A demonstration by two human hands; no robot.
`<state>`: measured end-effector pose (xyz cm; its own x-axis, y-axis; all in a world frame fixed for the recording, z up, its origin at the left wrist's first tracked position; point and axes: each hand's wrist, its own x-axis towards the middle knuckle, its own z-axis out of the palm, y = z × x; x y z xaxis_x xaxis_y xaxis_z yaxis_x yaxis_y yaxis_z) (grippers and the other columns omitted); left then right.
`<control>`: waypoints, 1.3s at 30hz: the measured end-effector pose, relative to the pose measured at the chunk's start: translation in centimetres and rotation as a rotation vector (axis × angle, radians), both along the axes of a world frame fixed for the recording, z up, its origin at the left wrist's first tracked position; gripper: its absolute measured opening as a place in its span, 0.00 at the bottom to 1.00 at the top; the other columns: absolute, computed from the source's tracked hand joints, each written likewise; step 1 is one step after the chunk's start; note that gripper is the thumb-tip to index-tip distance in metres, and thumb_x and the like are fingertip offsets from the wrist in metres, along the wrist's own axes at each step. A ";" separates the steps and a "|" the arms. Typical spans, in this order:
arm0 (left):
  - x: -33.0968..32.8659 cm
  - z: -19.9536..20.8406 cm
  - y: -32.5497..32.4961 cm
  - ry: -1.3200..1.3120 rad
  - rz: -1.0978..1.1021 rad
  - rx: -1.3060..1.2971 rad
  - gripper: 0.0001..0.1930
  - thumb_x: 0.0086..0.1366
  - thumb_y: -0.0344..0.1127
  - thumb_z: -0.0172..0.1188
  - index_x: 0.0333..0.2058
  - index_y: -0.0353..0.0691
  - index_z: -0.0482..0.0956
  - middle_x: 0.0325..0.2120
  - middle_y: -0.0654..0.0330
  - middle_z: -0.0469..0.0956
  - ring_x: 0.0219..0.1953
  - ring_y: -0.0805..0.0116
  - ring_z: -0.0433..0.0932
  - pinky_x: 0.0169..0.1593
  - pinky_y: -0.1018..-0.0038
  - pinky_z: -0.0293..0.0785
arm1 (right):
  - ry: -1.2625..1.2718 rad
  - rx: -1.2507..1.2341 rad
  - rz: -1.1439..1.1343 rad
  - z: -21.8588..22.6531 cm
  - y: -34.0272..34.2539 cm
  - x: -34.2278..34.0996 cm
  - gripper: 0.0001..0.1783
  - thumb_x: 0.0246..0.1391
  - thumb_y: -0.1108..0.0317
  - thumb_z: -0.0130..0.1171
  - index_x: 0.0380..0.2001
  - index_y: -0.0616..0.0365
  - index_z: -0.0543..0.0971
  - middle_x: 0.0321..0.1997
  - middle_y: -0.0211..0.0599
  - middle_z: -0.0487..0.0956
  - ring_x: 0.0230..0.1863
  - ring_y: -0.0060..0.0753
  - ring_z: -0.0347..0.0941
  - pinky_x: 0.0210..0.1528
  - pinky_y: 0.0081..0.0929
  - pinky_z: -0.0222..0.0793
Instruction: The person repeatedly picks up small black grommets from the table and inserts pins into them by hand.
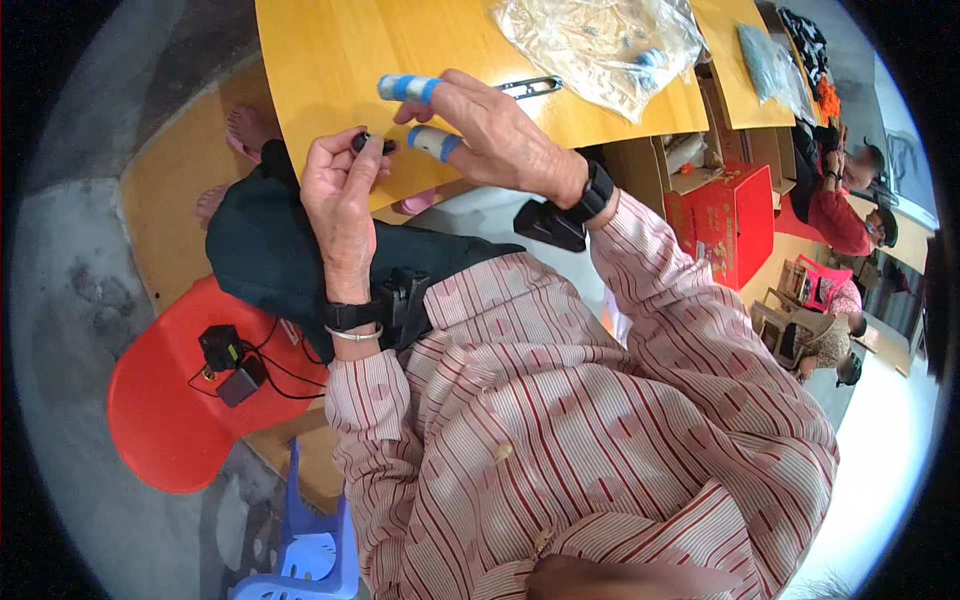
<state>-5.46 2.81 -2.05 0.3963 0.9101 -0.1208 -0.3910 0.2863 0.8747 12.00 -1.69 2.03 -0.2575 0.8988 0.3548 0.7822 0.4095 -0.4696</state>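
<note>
My left hand [341, 205] is closed, pinching a small black part [372, 144] between thumb and fingertips at the table's near edge. Close by on its right, my right hand [500, 135] is open and holds nothing I can see. Two of its fingers, wrapped in blue-and-white tape, point toward the left hand. Just beyond the right hand, a narrow black slotted piece [532, 87] lies on the yellow table [330, 60]. What the black part is exactly is too small to tell.
A transparent plastic bag [560, 40] with small pieces lies on the table. To the right are cardboard boxes [640, 165] and a red box [735, 225]. A red stool [165, 400] with black devices and cables stands at left. Other people sit far right.
</note>
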 end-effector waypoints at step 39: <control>-0.1 0.0 -0.1 -0.006 -0.149 -0.005 0.12 0.60 0.25 0.56 0.43 0.31 0.73 0.32 0.63 0.72 0.33 0.78 0.70 0.41 0.82 0.67 | 0.310 -0.023 -0.126 0.5 0.0 -0.2 0.22 0.46 0.72 0.63 0.47 0.56 0.73 0.35 0.31 0.78 0.33 0.27 0.71 0.38 0.24 0.69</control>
<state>-5.54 2.75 -2.04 0.5277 0.8406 -0.1222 -0.3495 0.3460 0.8707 11.81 -1.66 2.55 -0.0262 0.9252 0.3785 0.6444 0.3051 -0.7012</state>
